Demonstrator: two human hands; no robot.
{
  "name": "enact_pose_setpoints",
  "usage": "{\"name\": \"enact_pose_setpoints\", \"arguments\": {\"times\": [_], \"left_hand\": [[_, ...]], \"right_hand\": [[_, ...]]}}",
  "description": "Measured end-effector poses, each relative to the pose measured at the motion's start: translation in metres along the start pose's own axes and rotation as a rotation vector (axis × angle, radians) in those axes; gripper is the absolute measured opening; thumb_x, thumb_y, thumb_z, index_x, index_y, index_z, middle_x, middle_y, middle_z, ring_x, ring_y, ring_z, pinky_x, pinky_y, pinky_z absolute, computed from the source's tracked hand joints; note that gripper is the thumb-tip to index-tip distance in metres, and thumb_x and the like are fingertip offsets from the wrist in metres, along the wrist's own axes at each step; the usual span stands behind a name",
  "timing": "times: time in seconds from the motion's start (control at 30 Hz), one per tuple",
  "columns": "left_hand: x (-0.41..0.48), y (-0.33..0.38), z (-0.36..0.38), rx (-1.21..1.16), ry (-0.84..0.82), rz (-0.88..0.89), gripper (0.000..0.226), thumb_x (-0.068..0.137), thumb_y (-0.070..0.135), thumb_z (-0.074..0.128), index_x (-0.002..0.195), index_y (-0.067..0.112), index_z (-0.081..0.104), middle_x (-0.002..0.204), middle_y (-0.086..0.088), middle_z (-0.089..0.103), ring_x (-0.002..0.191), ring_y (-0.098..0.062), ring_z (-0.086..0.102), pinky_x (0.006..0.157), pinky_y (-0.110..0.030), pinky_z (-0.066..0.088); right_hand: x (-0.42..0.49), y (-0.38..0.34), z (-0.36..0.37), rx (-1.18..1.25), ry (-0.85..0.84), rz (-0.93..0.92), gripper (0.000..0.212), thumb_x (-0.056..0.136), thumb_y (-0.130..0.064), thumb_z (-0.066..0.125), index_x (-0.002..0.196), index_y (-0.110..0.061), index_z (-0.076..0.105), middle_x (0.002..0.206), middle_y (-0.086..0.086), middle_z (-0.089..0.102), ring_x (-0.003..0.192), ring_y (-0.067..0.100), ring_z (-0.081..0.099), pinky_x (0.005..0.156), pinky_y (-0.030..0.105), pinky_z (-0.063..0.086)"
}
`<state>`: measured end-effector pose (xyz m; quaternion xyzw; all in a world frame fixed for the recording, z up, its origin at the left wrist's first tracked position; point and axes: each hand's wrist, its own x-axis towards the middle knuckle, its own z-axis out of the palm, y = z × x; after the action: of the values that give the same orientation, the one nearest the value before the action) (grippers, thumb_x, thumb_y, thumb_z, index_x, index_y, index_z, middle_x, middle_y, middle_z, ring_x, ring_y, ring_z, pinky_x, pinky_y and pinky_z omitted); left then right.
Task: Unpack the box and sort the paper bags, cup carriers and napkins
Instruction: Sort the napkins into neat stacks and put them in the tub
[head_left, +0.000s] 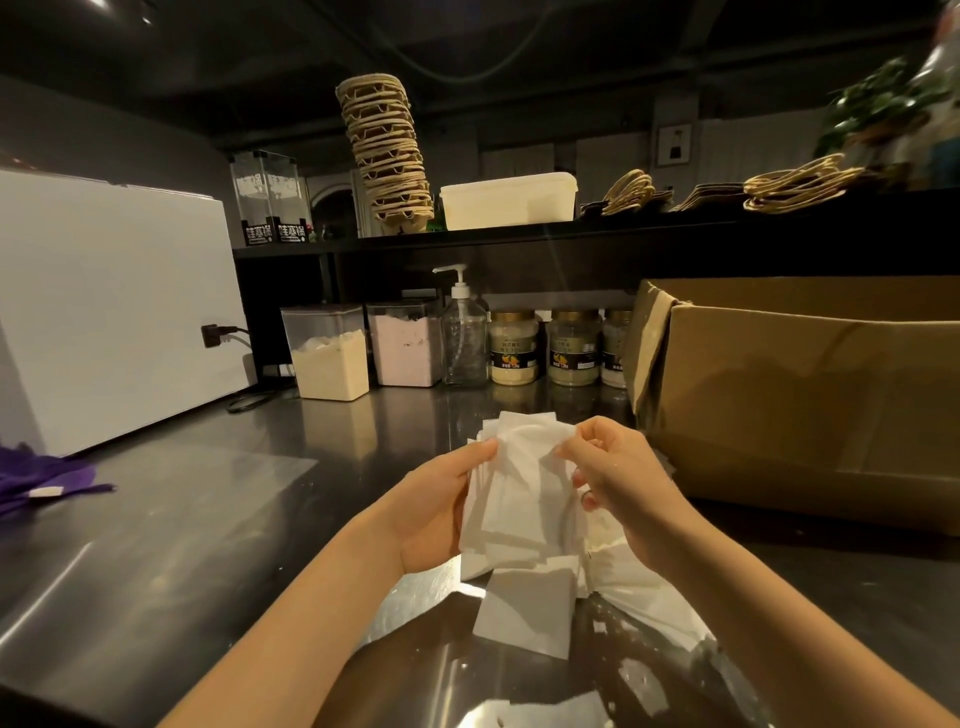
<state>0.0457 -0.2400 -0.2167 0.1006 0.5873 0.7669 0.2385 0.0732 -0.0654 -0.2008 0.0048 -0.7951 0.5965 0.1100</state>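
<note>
A loose stack of white napkins (519, 493) is held upright over the steel counter (208, 519). My left hand (441, 509) grips its left edge and my right hand (613, 467) pinches its top right corner. More napkins (530, 608) lie scattered on the counter below, partly in clear plastic wrap. The open cardboard box (810, 395) stands to the right. On the upper shelf a tall leaning stack of brown cup carriers (387, 150) stands at the left, and flat paper bags (795, 182) with twisted handles lie at the right.
A white appliance (104, 306) stands at the left, with a purple cloth (41, 478) in front of it. Powder containers (330, 353), a pump bottle (464, 332) and jars (514, 348) line the back wall. A cream tub (509, 200) sits on the shelf.
</note>
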Motion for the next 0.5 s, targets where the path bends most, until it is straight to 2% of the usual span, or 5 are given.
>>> {"name": "enact_pose_setpoints", "arguments": {"times": [0.17,0.27,0.33,0.43,0.5], "left_hand": [[0.0012,-0.0002,0.0032,0.019,-0.055,-0.014,0.040,0.097,0.048,0.039,0.124,0.030,0.063,0.130,-0.013,0.062,0.121,-0.033,0.058,0.100,-0.049,0.047],[0.0024,-0.0005,0.0048,-0.014,-0.072,-0.037,0.052,0.096,0.061,0.031,0.129,0.031,0.058,0.130,-0.011,0.063,0.122,-0.034,0.058,0.103,-0.052,0.045],[0.0025,-0.0006,0.0040,-0.024,-0.083,-0.042,0.056,0.093,0.064,0.034,0.131,0.030,0.055,0.131,-0.012,0.062,0.122,-0.034,0.058,0.105,-0.052,0.043],[0.0013,-0.0004,0.0038,0.059,-0.025,0.002,0.036,0.094,0.042,0.050,0.124,0.025,0.057,0.116,-0.010,0.070,0.107,-0.029,0.067,0.091,-0.046,0.055],[0.0005,-0.0005,0.0031,0.083,0.022,0.048,0.024,0.097,0.031,0.051,0.120,0.024,0.057,0.107,-0.009,0.073,0.097,-0.026,0.071,0.080,-0.043,0.059]], "right_hand": [[-0.0022,0.0005,0.0019,-0.046,-0.026,-0.041,0.007,0.092,-0.020,0.060,0.092,-0.013,0.058,0.090,0.005,0.063,0.068,0.012,0.053,0.049,0.018,0.041],[-0.0044,0.0021,0.0048,-0.079,0.006,-0.098,0.007,0.091,-0.020,0.061,0.089,-0.015,0.057,0.095,0.004,0.065,0.075,0.013,0.057,0.056,0.020,0.045],[-0.0055,0.0026,0.0057,-0.074,0.022,-0.110,0.005,0.091,-0.019,0.061,0.090,-0.016,0.057,0.099,0.004,0.066,0.083,0.015,0.061,0.063,0.023,0.049],[-0.0072,-0.0003,0.0041,-0.038,0.006,-0.060,0.015,0.092,-0.027,0.061,0.102,-0.018,0.055,0.104,0.002,0.062,0.084,0.014,0.058,0.057,0.021,0.048],[-0.0097,-0.0039,0.0036,-0.033,-0.062,0.030,0.028,0.091,-0.037,0.060,0.113,-0.021,0.050,0.103,0.001,0.057,0.074,0.013,0.052,0.048,0.019,0.041]]}}
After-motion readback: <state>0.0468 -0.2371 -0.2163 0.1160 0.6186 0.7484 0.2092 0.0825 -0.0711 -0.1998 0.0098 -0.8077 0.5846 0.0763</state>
